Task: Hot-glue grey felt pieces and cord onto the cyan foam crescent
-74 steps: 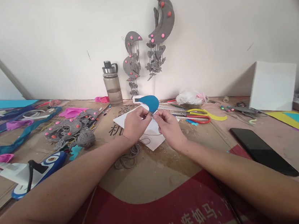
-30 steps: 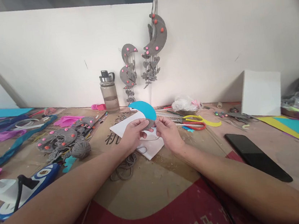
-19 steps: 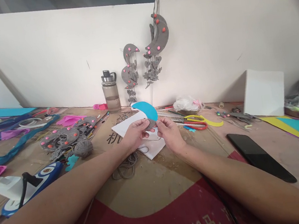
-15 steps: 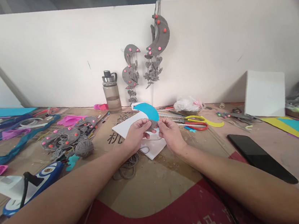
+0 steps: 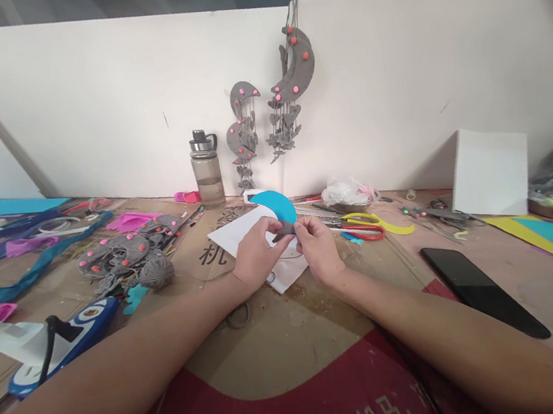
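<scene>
A blue crescent cutout is held up in front of me, its lower end wrapped in grey yarn. My left hand pinches the wrapped tip from the left with thumb and fingers. On the other side, my right hand is closed at the crescent's edge, where the grey wrapping meets the blue. Under both hands lies a white sheet. A loose loop of grey yarn shows on the cardboard below my left wrist, partly covered by it.
Grey crescents with pink and orange dots and a yarn ball lie left, near a blue-and-white glue gun. Scissors and a phone lie right. A bottle and hanging crescents stand behind.
My left fingers have shifted and spread around the wrapped tip, which now shows between them. The crescent has moved slightly right. Less of the loose yarn shows below my left wrist.
</scene>
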Action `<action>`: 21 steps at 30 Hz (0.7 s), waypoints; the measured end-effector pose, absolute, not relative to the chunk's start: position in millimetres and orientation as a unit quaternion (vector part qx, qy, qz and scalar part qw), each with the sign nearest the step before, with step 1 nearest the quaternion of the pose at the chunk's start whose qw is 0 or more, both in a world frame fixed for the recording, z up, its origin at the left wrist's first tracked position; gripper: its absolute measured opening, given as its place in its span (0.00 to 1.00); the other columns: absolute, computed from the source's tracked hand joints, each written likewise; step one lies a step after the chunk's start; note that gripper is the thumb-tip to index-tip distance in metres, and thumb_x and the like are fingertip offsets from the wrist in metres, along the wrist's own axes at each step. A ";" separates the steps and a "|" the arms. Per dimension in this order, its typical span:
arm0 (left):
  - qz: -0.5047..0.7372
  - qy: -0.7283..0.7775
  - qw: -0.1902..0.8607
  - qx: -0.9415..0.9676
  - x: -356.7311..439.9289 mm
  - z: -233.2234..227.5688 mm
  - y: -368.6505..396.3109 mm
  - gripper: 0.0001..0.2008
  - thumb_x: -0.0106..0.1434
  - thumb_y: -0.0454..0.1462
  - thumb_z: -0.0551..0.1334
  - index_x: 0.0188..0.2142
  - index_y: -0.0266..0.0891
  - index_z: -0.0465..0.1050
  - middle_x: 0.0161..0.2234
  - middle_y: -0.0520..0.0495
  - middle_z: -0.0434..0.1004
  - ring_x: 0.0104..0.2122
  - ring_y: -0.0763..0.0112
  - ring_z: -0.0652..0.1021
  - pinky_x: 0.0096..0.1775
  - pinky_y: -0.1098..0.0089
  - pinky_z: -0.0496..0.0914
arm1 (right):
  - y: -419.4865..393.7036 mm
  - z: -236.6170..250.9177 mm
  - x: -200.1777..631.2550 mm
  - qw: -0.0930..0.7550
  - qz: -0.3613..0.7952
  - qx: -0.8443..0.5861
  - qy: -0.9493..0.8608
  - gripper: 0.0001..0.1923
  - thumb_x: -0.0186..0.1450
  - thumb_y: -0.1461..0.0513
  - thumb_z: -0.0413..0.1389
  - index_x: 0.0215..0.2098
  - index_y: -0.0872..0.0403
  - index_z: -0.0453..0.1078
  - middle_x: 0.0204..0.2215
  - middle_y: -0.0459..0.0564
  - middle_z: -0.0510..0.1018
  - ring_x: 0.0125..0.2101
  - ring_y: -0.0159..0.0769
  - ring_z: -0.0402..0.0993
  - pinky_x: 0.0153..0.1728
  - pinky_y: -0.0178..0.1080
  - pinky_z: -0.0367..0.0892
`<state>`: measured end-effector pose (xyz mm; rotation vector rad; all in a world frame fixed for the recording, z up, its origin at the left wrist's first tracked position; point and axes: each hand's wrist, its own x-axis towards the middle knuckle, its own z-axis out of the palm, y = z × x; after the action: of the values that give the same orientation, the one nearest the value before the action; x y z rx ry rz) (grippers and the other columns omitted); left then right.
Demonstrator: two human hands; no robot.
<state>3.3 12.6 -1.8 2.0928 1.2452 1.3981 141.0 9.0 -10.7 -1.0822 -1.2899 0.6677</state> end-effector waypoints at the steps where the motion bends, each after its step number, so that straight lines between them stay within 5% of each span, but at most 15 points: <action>1: 0.475 0.445 0.144 0.745 3.5 -1.4 11.0 0.11 0.58 0.42 0.64 0.38 0.42 0.68 0.40 0.49 0.76 0.41 0.65 0.76 0.38 0.65 0.67 | 7.1 -9.4 140.2 0.617 0.292 -0.473 -0.556 0.10 0.61 0.54 0.51 0.31 0.52 0.63 0.23 0.42 0.67 0.22 0.29 0.59 0.23 0.34 0.58; 6: 0.455 0.480 0.135 0.738 4.6 1.1 6.6 0.09 0.59 0.43 0.63 0.36 0.43 0.67 0.38 0.49 0.77 0.40 0.63 0.76 0.39 0.64 0.67 | -3.7 -0.5 135.8 0.592 0.287 -0.482 -0.579 0.10 0.61 0.54 0.53 0.31 0.53 0.65 0.25 0.44 0.68 0.24 0.31 0.61 0.27 0.36 0.60; 15: 0.571 0.386 0.308 0.655 6.8 -3.9 16.1 0.07 0.55 0.37 0.65 0.31 0.40 0.67 0.32 0.49 0.74 0.35 0.69 0.76 0.40 0.69 0.68 | -7.7 -0.1 135.7 0.575 0.246 -0.444 -0.641 0.08 0.64 0.56 0.52 0.35 0.52 0.68 0.30 0.46 0.74 0.30 0.33 0.67 0.35 0.37 0.63; 21: 0.529 0.408 0.446 0.595 8.1 2.9 11.4 0.08 0.57 0.39 0.62 0.33 0.39 0.65 0.28 0.53 0.72 0.17 0.80 0.67 0.18 0.75 0.61 | -5.7 -4.2 135.6 0.568 0.240 -0.447 -0.648 0.10 0.65 0.57 0.50 0.40 0.52 0.69 0.34 0.48 0.76 0.34 0.35 0.70 0.40 0.39 0.65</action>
<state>8.1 11.4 2.9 1.4749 1.0111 1.3105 135.6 -5.7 -4.2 -1.0493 -1.5233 0.5628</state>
